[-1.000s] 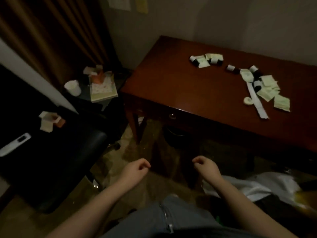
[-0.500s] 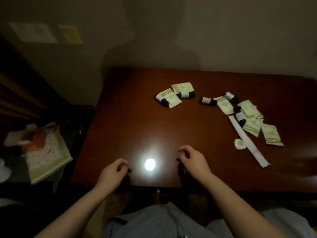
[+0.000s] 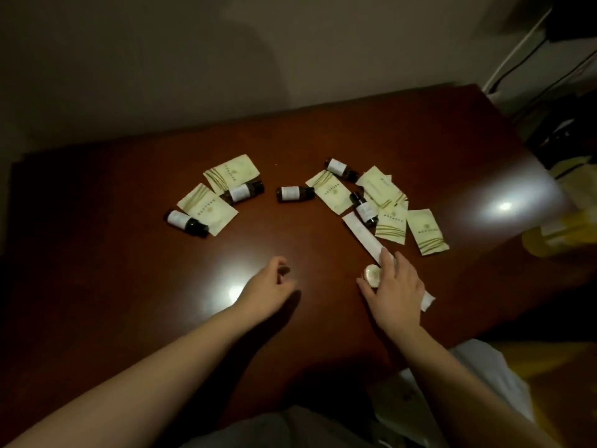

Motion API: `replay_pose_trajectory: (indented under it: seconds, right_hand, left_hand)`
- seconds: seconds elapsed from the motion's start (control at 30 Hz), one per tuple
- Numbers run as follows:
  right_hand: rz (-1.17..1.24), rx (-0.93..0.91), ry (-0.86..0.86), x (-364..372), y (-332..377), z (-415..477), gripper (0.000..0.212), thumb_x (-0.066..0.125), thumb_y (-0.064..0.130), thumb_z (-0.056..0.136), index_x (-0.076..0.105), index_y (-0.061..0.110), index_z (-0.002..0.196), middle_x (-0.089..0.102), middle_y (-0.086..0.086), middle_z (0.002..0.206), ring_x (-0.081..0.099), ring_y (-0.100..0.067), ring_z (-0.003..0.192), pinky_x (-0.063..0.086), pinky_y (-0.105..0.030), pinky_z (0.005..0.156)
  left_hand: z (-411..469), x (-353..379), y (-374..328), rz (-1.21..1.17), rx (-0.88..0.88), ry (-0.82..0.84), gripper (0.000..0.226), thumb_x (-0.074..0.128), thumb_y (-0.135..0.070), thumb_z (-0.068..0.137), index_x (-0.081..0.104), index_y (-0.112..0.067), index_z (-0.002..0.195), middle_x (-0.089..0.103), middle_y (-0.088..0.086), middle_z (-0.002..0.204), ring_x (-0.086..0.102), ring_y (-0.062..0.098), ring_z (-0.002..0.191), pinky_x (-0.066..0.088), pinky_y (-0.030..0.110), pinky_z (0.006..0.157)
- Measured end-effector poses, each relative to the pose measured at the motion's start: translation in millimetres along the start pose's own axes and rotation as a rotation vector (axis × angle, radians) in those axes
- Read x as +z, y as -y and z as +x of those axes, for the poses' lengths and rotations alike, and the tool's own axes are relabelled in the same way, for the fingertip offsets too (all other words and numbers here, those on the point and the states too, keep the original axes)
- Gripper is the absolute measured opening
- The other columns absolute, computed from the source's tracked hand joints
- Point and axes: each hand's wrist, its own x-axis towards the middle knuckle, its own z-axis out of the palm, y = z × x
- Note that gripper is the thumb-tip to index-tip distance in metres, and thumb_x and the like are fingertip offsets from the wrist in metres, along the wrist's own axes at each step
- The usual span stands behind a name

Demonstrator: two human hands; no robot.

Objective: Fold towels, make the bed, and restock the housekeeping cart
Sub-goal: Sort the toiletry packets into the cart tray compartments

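Observation:
Hotel toiletries lie scattered on a dark red wooden desk (image 3: 113,253). Several small dark bottles (image 3: 295,193) with white labels rest on their sides among several pale green sachets (image 3: 427,231). A long white paper strip (image 3: 363,232) runs diagonally toward the front edge. My right hand (image 3: 395,286) lies spread over the strip's near end, fingers touching a small round white soap (image 3: 371,275). My left hand (image 3: 268,287) hovers above the desk left of it, fingers loosely curled, holding nothing.
A plain wall stands behind the desk. At the far right are a yellow container (image 3: 562,231) and dark objects with cables. White cloth (image 3: 484,376) lies below the desk's front edge at the right.
The view has closed in on the desk and shifted right. Both hands have reached forward over the desktop; my right hand has opened and come down on the white strip and round soap.

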Motion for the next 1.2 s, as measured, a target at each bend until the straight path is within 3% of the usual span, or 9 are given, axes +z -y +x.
replay_pose_trajectory:
  seconds: [0.23, 0.37, 0.47, 0.6, 0.73, 0.9, 1.0, 1.1, 1.2]
  right_hand:
    - [0.100, -0.310, 0.064, 7.0, -35.4, 52.3, 0.067, 0.067, 0.047, 0.071, 0.058, 0.001, 0.119, 0.061, -0.012, 0.092, 0.061, -0.028, 0.076, 0.048, -0.034, 0.060]
    - [0.301, -0.314, 0.360, -9.0, -20.7, 65.5, 0.075, 0.063, 0.031, 0.080, 0.027, 0.017, 0.145, 0.044, -0.004, 0.128, 0.050, -0.022, 0.113, 0.046, -0.035, 0.093]
    - [0.565, -0.247, 0.378, -20.2, -9.1, 64.5, 0.070, 0.062, 0.021, 0.085, 0.026, 0.024, 0.145, 0.039, 0.001, 0.138, 0.043, -0.016, 0.125, 0.041, -0.034, 0.104]
    - [0.635, -0.458, 0.482, -41.4, -4.6, 72.6, 0.076, 0.058, 0.027, 0.084, 0.019, 0.020, 0.149, 0.032, 0.001, 0.143, 0.021, -0.013, 0.136, 0.021, -0.034, 0.117]
    - [0.692, -0.465, 0.430, -64.4, -12.0, 86.0, 0.067, 0.055, 0.036, 0.088, 0.024, 0.027, 0.146, 0.023, 0.010, 0.148, 0.015, -0.009, 0.138, 0.015, -0.036, 0.118]
    - [0.478, -0.077, 0.188, -47.2, -51.1, 129.7, 0.069, 0.049, 0.047, 0.092, 0.017, 0.026, 0.149, 0.015, -0.002, 0.156, 0.012, -0.022, 0.143, 0.015, -0.046, 0.116]
    - [0.410, 0.082, 0.163, -25.3, -71.9, 143.6, 0.078, 0.048, 0.052, 0.091, 0.011, 0.019, 0.151, 0.014, -0.011, 0.156, 0.013, -0.030, 0.143, 0.016, -0.047, 0.114]
    - [0.535, 0.116, 0.089, -13.3, -63.6, 145.7, 0.075, 0.047, 0.051, 0.092, 0.014, 0.018, 0.151, 0.016, -0.010, 0.155, 0.014, -0.028, 0.143, 0.014, -0.044, 0.114]
    - [0.619, 0.117, 0.011, -8.9, -46.4, 156.7, 0.069, 0.044, 0.049, 0.094, 0.016, 0.022, 0.151, 0.016, -0.008, 0.156, 0.014, -0.026, 0.143, 0.011, -0.042, 0.115]
  left_hand:
    - [24.4, 94.3, -59.2, -0.610, -0.391, 0.024, 0.032, 0.053, -0.018, 0.095, 0.048, -0.011, 0.126, 0.057, 0.008, 0.097, 0.057, 0.015, 0.080, 0.049, 0.025, 0.065]
    - [40.7, 113.0, -97.3, -0.948, -0.383, 0.037, 0.013, 0.052, -0.028, 0.095, 0.055, -0.027, 0.108, 0.063, 0.002, 0.101, 0.059, 0.014, 0.091, 0.048, 0.028, 0.074]
    - [49.0, 116.1, -117.1, -1.117, -0.275, 0.016, 0.023, 0.050, -0.033, 0.093, 0.059, -0.031, 0.114, 0.071, -0.004, 0.097, 0.065, 0.012, 0.094, 0.050, 0.027, 0.076]
    - [59.7, 103.9, -123.7, -1.352, -0.242, -0.048, 0.037, 0.059, -0.029, 0.080, 0.062, -0.019, 0.115, 0.071, 0.004, 0.091, 0.069, 0.016, 0.084, 0.053, 0.030, 0.080]
    - [68.0, 94.1, -131.6, -1.305, -0.255, -0.037, 0.022, 0.061, -0.029, 0.079, 0.073, -0.017, 0.092, 0.070, 0.007, 0.085, 0.069, 0.016, 0.077, 0.055, 0.029, 0.073]
    - [78.6, 87.4, -134.7, -1.318, -0.363, -0.228, 0.008, 0.059, -0.015, 0.089, 0.063, -0.008, 0.090, 0.065, 0.007, 0.070, 0.059, 0.014, 0.058, 0.057, 0.033, 0.066]
    - [88.6, 79.6, -122.8, -0.905, -0.388, -0.439, 0.010, 0.059, -0.015, 0.090, 0.059, -0.008, 0.096, 0.061, 0.006, 0.077, 0.059, 0.015, 0.060, 0.055, 0.029, 0.060]
    - [104.1, 73.0, -117.1, -0.565, -0.368, -0.536, 0.020, 0.056, -0.022, 0.091, 0.059, -0.014, 0.109, 0.063, 0.005, 0.089, 0.063, 0.023, 0.082, 0.055, 0.040, 0.077]
    - [120.6, 65.6, -120.9, -0.327, -0.276, -0.631, 0.016, 0.050, -0.022, 0.093, 0.056, -0.020, 0.108, 0.060, 0.006, 0.090, 0.059, 0.017, 0.069, 0.052, 0.032, 0.062]
